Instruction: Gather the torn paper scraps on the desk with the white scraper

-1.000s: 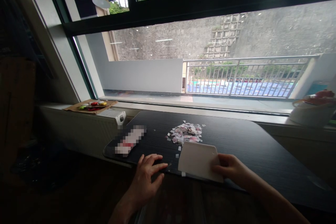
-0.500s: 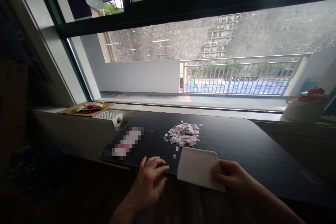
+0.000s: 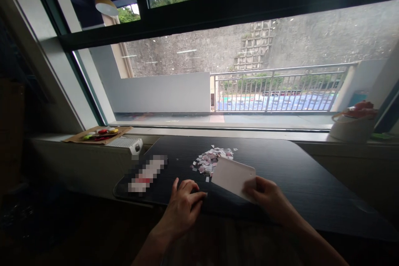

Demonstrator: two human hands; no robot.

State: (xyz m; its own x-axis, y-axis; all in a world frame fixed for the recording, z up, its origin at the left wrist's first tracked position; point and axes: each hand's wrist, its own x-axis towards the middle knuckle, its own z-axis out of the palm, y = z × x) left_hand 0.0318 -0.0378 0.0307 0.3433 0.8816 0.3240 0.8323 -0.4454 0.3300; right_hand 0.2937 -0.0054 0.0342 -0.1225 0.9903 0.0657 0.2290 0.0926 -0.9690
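My right hand (image 3: pixel 260 191) grips a flat white plastic scraper (image 3: pixel 232 176) by its right end. A small hole shows near the scraper's upper right corner. The blade is tilted above the black table (image 3: pixel 280 162) and covers the right front part of a heap of small paper scraps (image 3: pixel 207 160), white with pinkish marks. My left hand (image 3: pixel 187 201) is at the table's front edge, left of the scraper, with fingers bent and apart. Its index fingertip is on or just above the tabletop. Something small and pale shows at that tip; I cannot tell whether it is a scrap or the nail.
A blurred-out pale and red item (image 3: pixel 148 174) lies at the table's left end. Beyond it are a white radiator (image 3: pixel 124 143) and a brown board (image 3: pixel 75 135) with colourful items. A white bucket (image 3: pixel 352 126) stands on the sill, right. A large window runs behind the table.
My right hand has moved the scraper forward from the table's front edge to over the heap's near side. My left hand has shifted slightly right and forward. The view has turned a little.
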